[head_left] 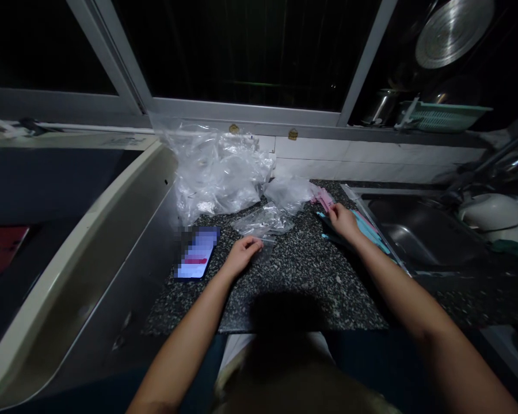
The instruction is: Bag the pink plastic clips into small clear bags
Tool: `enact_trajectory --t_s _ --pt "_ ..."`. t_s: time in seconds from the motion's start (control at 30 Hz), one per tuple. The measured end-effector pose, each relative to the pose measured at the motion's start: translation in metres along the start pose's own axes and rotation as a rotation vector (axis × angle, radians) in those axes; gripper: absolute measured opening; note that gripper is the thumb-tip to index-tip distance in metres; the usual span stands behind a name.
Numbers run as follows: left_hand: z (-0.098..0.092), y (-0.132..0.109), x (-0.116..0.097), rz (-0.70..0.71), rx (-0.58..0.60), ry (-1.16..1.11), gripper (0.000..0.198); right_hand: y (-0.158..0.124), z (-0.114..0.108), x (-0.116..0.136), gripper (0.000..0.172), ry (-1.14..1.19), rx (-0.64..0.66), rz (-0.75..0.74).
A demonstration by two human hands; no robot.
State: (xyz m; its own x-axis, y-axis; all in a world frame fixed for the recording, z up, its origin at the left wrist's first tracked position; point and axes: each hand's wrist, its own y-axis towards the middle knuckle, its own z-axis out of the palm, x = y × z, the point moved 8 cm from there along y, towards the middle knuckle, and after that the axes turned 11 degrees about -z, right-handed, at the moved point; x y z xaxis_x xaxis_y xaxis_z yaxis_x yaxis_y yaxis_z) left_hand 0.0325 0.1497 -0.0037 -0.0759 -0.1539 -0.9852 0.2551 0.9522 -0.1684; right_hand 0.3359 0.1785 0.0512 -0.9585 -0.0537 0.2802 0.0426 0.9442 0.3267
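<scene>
My left hand [242,254] pinches a small clear plastic bag [266,247] above the speckled dark countertop [293,287]. Off to the right, my right hand [344,221] has its fingers closed at the end of a pink item [323,198]. Beneath and beside that hand lie several light blue strips [371,231], partly covered by it. More clear bags [265,220] lie flat just beyond my left hand. A phone with a lit screen [198,253] rests on the counter to the left.
A large heap of clear plastic bags [224,172] stands at the back left by the wall. A metal sink [423,230] is at right, a big pale-edged appliance [151,178] at left. A green basket [444,117] sits on the sill.
</scene>
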Motion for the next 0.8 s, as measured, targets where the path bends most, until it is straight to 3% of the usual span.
enact_trajectory --t_s 0.17,0.33,0.5,0.8 --pt "0.006 0.0 0.004 -0.064 0.055 -0.087 0.025 -0.031 0.014 0.077 0.018 0.339 -0.075 -0.299" --pt "0.007 0.0 0.006 -0.099 0.064 -0.12 0.024 -0.064 0.009 0.137 0.015 0.376 -0.166 -0.561" --pt "0.011 -0.001 0.009 -0.11 0.116 -0.118 0.027 -0.077 0.016 0.156 0.012 0.35 -0.249 -0.664" --pt "0.01 -0.003 0.005 -0.069 0.121 -0.153 0.03 -0.081 0.025 0.164 0.012 0.371 -0.28 -0.71"
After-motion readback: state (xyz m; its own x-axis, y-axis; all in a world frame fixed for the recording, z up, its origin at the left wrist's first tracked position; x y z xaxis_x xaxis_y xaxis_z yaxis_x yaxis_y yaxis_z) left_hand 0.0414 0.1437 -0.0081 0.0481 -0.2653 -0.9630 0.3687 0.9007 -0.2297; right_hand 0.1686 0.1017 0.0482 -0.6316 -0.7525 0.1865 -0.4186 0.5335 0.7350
